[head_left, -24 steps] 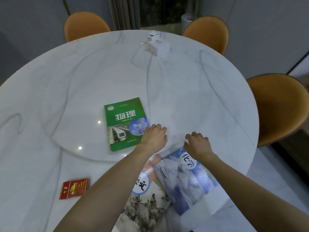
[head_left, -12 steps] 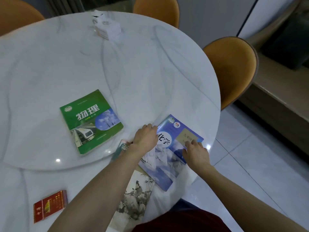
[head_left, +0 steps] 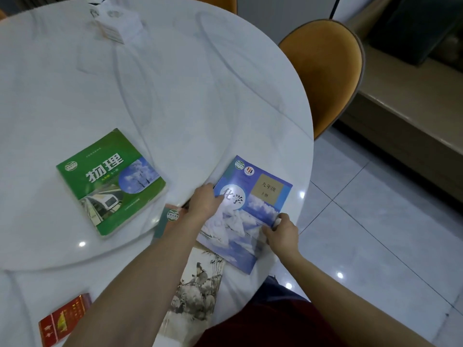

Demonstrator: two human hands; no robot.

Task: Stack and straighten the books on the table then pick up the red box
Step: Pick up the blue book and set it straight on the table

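A blue book lies near the table's right edge, overlapping a book with an ink-painting cover beneath it. My left hand grips the blue book's left edge. My right hand pinches its right edge, fingers curled around it. A green book lies apart to the left, flat on the raised centre disc. The red box sits at the near left, partly behind my left forearm.
The round white marble table carries a white box at the far side. An orange chair stands to the right. Tiled floor lies beyond the table's right edge, with a low bench at the far right.
The view has swung right and closer. Both hands have come off the blue book's top end and onto its two side edges; the right hand has slid further down the right edge.
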